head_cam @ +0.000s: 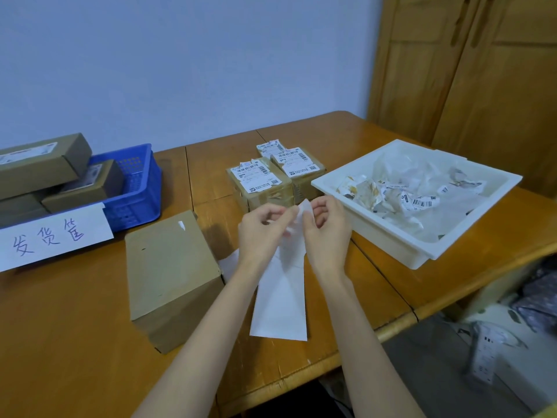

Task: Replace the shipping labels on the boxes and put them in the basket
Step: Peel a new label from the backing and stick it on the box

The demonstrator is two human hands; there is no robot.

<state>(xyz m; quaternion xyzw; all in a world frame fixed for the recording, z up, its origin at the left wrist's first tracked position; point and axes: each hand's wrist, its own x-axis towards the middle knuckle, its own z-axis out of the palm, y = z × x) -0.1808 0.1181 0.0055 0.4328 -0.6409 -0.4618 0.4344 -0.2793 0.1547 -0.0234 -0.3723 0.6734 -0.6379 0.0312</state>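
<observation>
You have both hands raised over the tabletop (90,342), just right of the bare brown box (171,276), and that box is your landmark for everything here. Your left hand (262,233) and right hand (327,227) meet at the top end of a long white label strip (281,297); the fingers (278,214) of each are curled in and pinching its upper corner, apparently working the sticker away from its backing. The rest of the strip hangs down and lies on the wood, close beside the box's right edge.

Treat the strip as thin, limp and light: it will flop, curl and cling to itself once the adhesive is exposed, so hold it by the edges and keep it taut between both hands. The box looks stiff and light enough to lift by its sides; its top is nearly clear, with only a small white scrap near the far edge.

Beyond the box to the right, three boxes with old labels (259,184) wait. Far left of it sits the blue basket (135,188), already holding boxes. Far right, the white tray (422,245) holds crumpled peelings.
</observation>
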